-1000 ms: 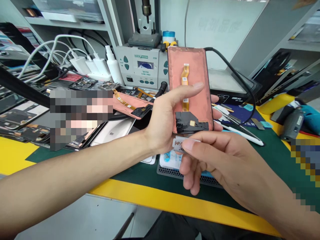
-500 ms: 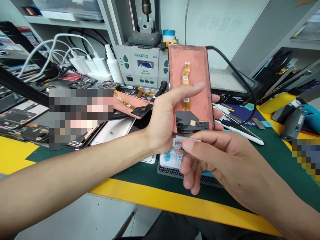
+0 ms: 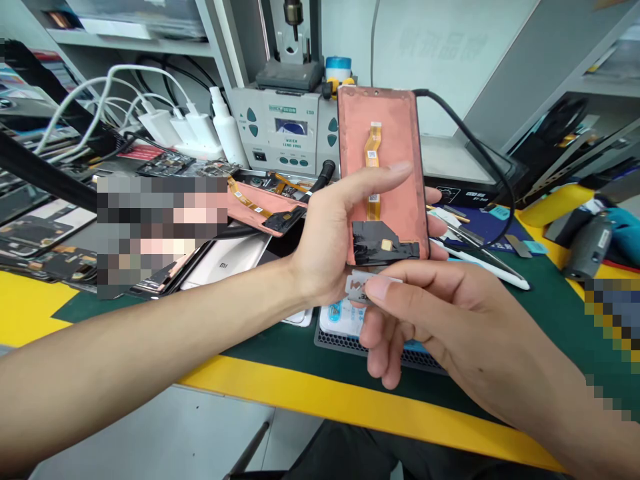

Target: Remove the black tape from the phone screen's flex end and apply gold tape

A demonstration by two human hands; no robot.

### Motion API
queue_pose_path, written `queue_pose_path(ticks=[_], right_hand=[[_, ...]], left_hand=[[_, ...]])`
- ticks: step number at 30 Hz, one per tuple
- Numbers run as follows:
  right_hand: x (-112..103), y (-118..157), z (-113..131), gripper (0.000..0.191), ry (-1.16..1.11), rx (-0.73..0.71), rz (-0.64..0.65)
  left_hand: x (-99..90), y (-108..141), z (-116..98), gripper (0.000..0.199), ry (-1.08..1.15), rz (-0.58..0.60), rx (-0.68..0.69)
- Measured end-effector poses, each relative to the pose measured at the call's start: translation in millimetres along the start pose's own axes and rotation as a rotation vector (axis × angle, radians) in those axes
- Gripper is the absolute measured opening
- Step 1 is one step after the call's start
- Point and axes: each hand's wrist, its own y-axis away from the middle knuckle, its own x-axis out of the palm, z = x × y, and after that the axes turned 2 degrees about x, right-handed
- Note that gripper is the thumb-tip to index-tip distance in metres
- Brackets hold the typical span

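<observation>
My left hand (image 3: 330, 227) grips a phone screen (image 3: 395, 147) and holds it upright with its copper-coloured back toward me. Its thumb lies across the back, and its fingertips show past the right edge. An orange flex cable (image 3: 373, 157) runs down the middle of that back, with black tape (image 3: 375, 248) at the lower end. Just below the screen, my right hand (image 3: 425, 307) pinches a thin razor blade (image 3: 356, 285) between thumb and forefinger. The blade lies close to the left palm; I cannot tell whether it touches the screen.
Behind stands a grey soldering station (image 3: 280, 133) beside a white bottle (image 3: 227, 127). A second copper-backed screen (image 3: 265, 207) and a white phone (image 3: 225, 260) lie left. Tweezers (image 3: 493, 253) and a white pen-like tool (image 3: 490, 270) rest right. A perforated tray (image 3: 345, 341) sits below my hands.
Both hands keep nearly the same pose, with the screen and the razor blade still held. The view has shifted only very slightly.
</observation>
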Motion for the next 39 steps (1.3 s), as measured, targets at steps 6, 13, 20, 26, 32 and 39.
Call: queue_pose_path(ticks=[6,13,20,26,32,39], right_hand=[[1.3,-1.7,0.6,0.033,0.004,0.006,-0.003],[-0.4,-0.4,-0.1,0.033,-0.002,0.004,0.004],[-0.2,1.1,0.9,0.033,-0.004,0.009,0.009],[-0.3,0.5,0.9,0.033,0.0,0.011,0.011],[0.3,-0.3,0.1,0.031,-0.001,0.011,0.004],[0.8,0.5,-0.1,0.031,0.006,0.004,0.001]], left_hand=[[1.0,0.6,-0.5,0.035,-0.021,-0.006,0.007],[1.0,1.1,0.7,0.033,-0.013,0.003,0.015],[-0.3,1.1,-1.0,0.033,-0.003,0.02,-0.02],[1.6,2.9,0.0,0.034,-0.029,-0.001,0.012],[0.3,0.7,-2.4,0.036,-0.033,0.029,-0.024],[-2.3,-1.5,-0.5,0.036,-0.02,0.037,-0.002]])
